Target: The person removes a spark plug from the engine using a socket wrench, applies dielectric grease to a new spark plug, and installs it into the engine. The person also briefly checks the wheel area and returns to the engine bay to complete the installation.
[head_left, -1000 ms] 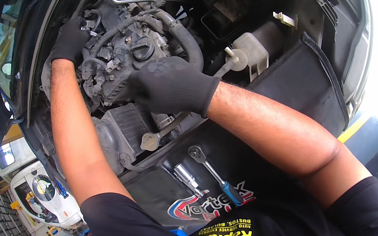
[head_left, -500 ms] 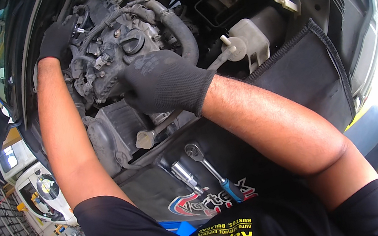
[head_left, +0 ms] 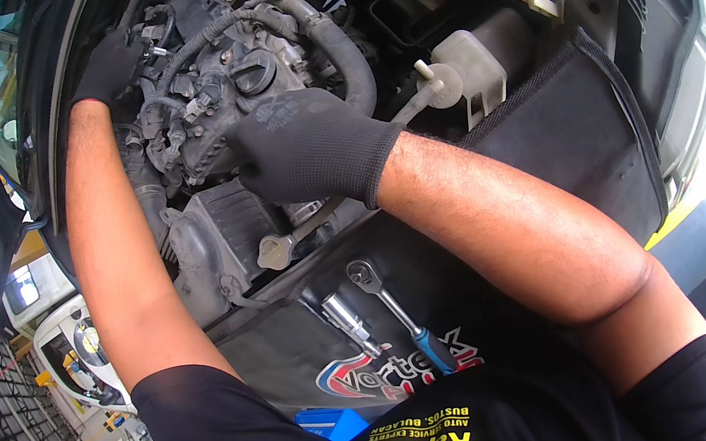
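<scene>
My left hand (head_left: 109, 67), in a dark knit glove, reaches far into the engine bay, at the left side of the engine (head_left: 211, 137). Its fingers are curled, and a small shiny metal piece (head_left: 159, 51) shows just beside them; what they grip is not clear. My right hand (head_left: 307, 145), gloved alike, is closed over the near side of the engine, below the round black oil filler cap (head_left: 255, 74). The back of the glove hides most of its fingertips and anything in them. A black ribbed air filter box (head_left: 244, 216) lies just below that hand.
On the dark fender cover (head_left: 263, 354) lie a ratchet (head_left: 397, 307) with a blue handle and a silver socket (head_left: 347, 318). A whitish reservoir (head_left: 468, 68) stands right of my right hand. A thick black hose (head_left: 344, 61) curves past the engine. A blue box (head_left: 332, 422) sits near my body.
The view has shifted slightly, moving the engine a little to the right in the picture. Both hands keep nearly the same places on the engine.
</scene>
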{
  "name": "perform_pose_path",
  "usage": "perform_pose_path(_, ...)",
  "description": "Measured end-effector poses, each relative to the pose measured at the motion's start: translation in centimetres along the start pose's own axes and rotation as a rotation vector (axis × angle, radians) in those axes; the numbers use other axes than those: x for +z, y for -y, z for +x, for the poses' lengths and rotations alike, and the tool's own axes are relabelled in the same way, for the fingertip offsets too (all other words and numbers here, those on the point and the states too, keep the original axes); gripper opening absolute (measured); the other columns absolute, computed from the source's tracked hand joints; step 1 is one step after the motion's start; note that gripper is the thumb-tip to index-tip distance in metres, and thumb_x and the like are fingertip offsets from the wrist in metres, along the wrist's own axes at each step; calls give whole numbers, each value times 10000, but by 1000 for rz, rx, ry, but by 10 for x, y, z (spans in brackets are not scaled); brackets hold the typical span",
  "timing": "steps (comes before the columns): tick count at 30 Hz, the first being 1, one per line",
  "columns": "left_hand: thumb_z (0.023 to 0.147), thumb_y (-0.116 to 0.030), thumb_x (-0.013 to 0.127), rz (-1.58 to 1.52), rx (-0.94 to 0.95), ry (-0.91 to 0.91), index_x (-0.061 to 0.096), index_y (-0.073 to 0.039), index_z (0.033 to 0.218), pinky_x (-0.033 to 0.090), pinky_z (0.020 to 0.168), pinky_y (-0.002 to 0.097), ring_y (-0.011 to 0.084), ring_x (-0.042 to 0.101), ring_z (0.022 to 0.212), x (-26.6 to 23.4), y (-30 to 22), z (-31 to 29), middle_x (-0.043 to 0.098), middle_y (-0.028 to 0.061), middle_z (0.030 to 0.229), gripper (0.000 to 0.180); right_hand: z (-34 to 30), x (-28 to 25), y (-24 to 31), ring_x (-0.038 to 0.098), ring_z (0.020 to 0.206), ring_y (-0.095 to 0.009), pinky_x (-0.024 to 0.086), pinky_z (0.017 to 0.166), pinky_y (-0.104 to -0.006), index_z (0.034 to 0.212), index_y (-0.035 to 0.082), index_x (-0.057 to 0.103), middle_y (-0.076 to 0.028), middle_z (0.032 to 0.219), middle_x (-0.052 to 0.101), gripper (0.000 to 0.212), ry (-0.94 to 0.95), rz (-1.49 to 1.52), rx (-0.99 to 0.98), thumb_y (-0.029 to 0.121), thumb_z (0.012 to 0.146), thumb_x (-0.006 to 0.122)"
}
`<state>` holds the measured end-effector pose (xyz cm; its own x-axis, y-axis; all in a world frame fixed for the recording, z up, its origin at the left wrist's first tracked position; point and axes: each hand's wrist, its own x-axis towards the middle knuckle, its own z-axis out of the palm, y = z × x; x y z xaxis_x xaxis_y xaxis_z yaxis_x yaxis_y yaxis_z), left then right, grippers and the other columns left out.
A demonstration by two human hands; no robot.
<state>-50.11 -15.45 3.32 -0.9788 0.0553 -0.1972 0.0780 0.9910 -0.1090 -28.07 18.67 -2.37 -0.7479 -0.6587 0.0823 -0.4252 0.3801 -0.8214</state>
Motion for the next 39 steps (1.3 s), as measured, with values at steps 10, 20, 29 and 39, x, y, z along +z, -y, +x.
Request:
perform_pose_path(10,993,-468,592,-50,3,-50,618,-33,1381,501,1054,488,452,619,1253,13,-9,-2,650,302,1321,583,-4,-5,7,758,959,-309,601,889,-439,1184,135,767,-141,978,774,329,9,-12,-14,269,912,641)
perform_pose_path(20,984,-528,595,1,9,-26,681,-24,1290,496,1052,515,461,631,1213,12,-25,-6,665,308,1275,595,2,-14,12,743,1003,-325,582,923,-462,1224,112,730,-159,997,762,353,106,-8,17,266,923,631)
perform_pose_path(29,967,-569,593,38,7,-67,709,-7,1237,498,1059,522,458,638,1224,6,-37,-16,661,300,1311,635,2,0,5,731,1004,-345,580,904,-473,1163,93,711,-156,1005,744,323,19,-51,-39,308,927,663)
perform_pose_path(39,837,-276,778,-212,57,-262,674,27,1175,532,960,543,466,687,1082,23,-32,-15,708,301,1150,465,2,2,3,731,1001,-329,578,895,-463,1197,96,709,-145,1000,754,326,24,-19,-70,308,955,657)
